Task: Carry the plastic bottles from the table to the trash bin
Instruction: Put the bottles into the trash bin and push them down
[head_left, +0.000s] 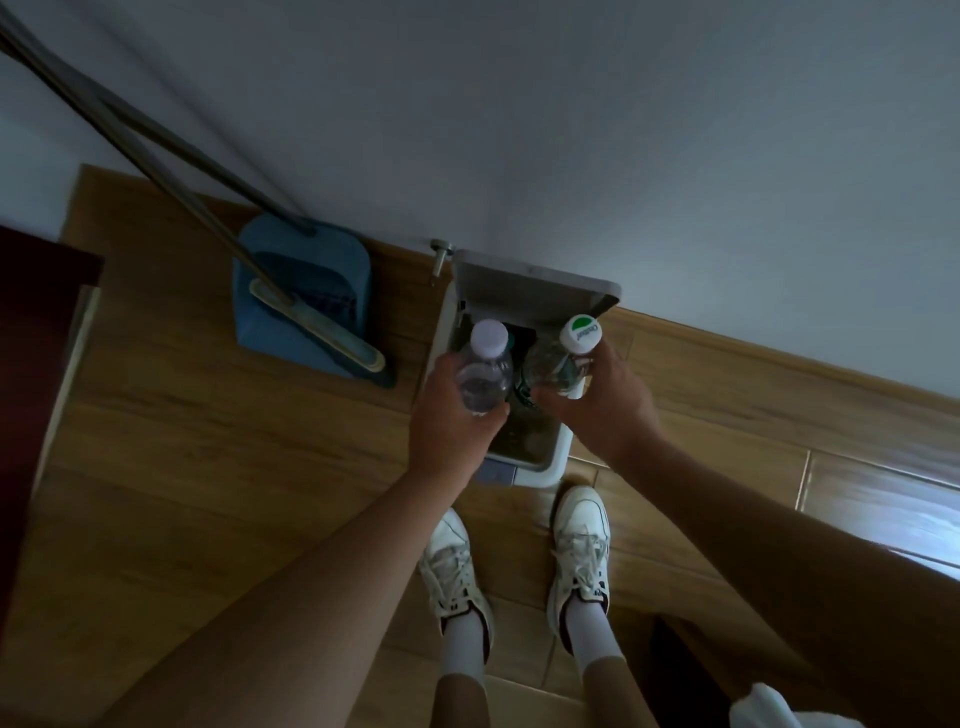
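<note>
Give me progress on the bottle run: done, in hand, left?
Done: the carry itself; the person stands at the trash bin, its lid up. In hand: left hand holds the white-capped bottle, right hand the green-capped bottle, both over the opening. Left: letting go. The table is out of view, so remaining bottles are unknown.

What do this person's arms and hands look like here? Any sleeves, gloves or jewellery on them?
Both forearms are bare right up to the picture's edge, with no sleeve in sight. The left hand and the right hand wear no gloves, and no watch, bracelet or ring shows on the sides facing the camera. Further down, the person wears white lace-up sneakers with white socks.
</note>
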